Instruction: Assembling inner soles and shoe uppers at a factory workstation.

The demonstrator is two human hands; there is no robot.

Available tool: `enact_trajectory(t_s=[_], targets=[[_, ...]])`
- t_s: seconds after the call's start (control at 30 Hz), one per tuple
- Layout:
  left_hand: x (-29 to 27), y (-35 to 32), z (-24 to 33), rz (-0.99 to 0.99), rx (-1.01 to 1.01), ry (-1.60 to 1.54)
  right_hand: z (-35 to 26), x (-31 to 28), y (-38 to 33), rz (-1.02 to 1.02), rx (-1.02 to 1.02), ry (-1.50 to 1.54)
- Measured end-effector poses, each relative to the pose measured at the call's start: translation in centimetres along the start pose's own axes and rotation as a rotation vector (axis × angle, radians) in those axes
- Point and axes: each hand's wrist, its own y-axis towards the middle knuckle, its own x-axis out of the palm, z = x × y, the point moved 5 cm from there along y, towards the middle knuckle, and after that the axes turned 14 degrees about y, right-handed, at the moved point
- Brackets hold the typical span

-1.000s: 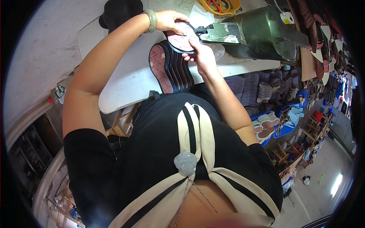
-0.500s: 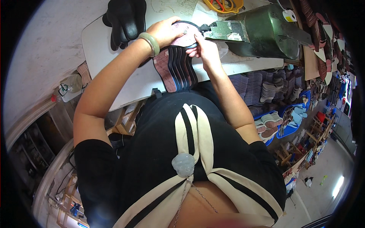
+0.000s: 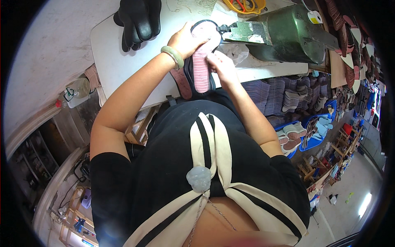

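1. We see the left hand [image 3: 187, 40] closed over the far end of a pink ribbed insole [image 3: 201, 61], fingers wrapped around its left edge. The fingertips are hidden behind the insole, so we cannot see how far they curl under.
2. Right hand [image 3: 220, 66] pinches the insole's right edge, thumb and fingers closed on it. The palm side is out of view.
3. The insole sits on the white table [image 3: 111, 61], its far tip right at the metal nose of the green machine [image 3: 288, 33]. Whether it touches the nose is hard to tell.
4. Under the insole lies a stack of darker soles [image 3: 181, 80], only their edges showing. We cannot count them.
5. The near table edge and the person's lap are blocked by the black-and-cream top [image 3: 197, 164].
6. A black glove [image 3: 138, 20] lies on the table's far left, its cuff cut off by the frame.
7. A yellow object [image 3: 245, 6] at the top edge is mostly cropped.
8. Right of the table: stacked soles [image 3: 284, 92] and a blue tray [image 3: 317, 131] of insoles on the floor. Farther right, details are too small and bent to make out.
9. A green bangle [image 3: 173, 57] sits on the left wrist.
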Motion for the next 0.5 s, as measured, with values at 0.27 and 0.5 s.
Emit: enact_trajectory(t_s=[0.27,0.5], targets=[[0.1,1.2,-0.1,0.057,-0.121,0.084,-0.7,-0.3,-0.4,-0.098,0.091,0.289],[0.6,3.3,-0.8,0.215,-0.119,0.141,-1.8,-2.0,-0.2,-0.017,0.083,0.205]])
